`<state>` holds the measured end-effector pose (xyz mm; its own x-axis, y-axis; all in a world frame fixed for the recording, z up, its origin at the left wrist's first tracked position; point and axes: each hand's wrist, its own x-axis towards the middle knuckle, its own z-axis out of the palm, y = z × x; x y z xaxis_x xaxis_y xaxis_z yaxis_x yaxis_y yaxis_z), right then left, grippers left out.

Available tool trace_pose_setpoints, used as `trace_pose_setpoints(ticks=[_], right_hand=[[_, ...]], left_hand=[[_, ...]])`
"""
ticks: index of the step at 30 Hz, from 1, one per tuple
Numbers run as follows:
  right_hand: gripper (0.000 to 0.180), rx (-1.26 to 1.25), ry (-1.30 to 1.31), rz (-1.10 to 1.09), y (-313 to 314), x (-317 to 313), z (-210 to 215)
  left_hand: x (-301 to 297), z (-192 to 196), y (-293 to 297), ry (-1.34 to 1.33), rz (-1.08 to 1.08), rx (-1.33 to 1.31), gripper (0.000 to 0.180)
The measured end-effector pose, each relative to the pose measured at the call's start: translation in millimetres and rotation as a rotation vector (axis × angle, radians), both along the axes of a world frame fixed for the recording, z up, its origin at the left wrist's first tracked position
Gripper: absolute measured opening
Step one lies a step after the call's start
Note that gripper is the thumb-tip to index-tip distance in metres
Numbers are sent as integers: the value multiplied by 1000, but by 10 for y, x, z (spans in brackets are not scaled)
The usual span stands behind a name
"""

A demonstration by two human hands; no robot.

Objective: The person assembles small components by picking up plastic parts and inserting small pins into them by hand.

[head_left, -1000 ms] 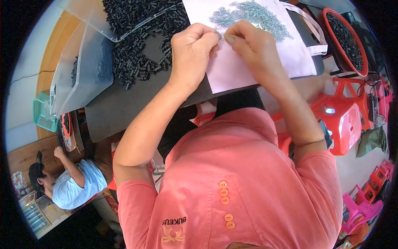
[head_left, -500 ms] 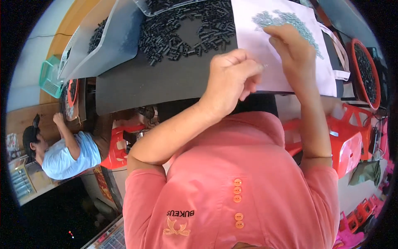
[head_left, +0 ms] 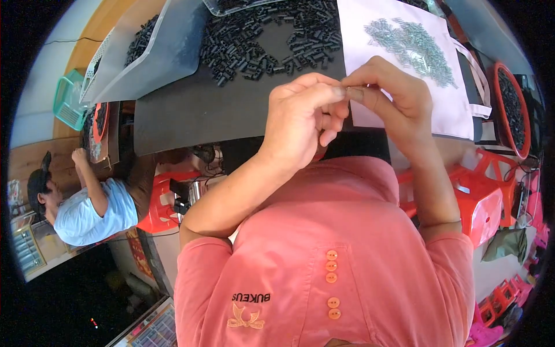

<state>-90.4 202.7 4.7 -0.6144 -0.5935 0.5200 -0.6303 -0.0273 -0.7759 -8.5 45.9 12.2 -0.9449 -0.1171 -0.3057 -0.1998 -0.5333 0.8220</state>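
My left hand and my right hand meet fingertip to fingertip above the near edge of the table. Each is closed in a pinch of thumb and forefinger, and whatever lies between them is too small and covered to name. Beyond my right hand, a heap of small, thin silvery-green pieces is spread on a pale cloth bag. Many short black plastic pieces lie past my left hand, in a rough ring on the dark tabletop.
A translucent bin holding black pieces stands at the left, beside a green basket. On the right are a red round tub of dark pieces and red plastic stools. A person in light blue sits at far left.
My right hand has come from the silvery pieces down and left to meet my left hand's fingertips. A tiny shiny bit showed at the left fingertips earlier; now it is hidden.
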Motion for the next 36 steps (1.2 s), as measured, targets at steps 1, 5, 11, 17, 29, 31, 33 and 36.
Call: trace_pose_setpoints(ticks=[1, 5, 11, 17, 29, 31, 33, 36], right_hand=[[9, -2, -3, -1, -11, 5, 0], [8, 7, -36, -115, -27, 4, -17], [8, 2, -131, -138, -33, 1, -118], [8, -15, -96, -120, -47, -31, -183], [6, -22, -47, -126, -37, -33, -209], [6, -10, -43, -129, -31, -26, -202], [6, -11, -31, -148, -32, -27, -213], [7, -13, -63, -139, -12, -36, -203]], left_hand=[[-5, 13, -31, 34, -8, -106, 13], [-159, 32, -565, 674, 117, -1332, 8], [-391, 52, -1124, 740, -18, -2007, 14], [-544, 32, -1187, 787, -197, -2082, 15], [-647, 37, -1211, 829, -353, -2055, 15], [-661, 7, -1199, 835, -318, -2062, 13], [-636, 9, -1175, 833, -245, -2036, 12], [-526, 54, -1068, 705, -152, -1730, 10]])
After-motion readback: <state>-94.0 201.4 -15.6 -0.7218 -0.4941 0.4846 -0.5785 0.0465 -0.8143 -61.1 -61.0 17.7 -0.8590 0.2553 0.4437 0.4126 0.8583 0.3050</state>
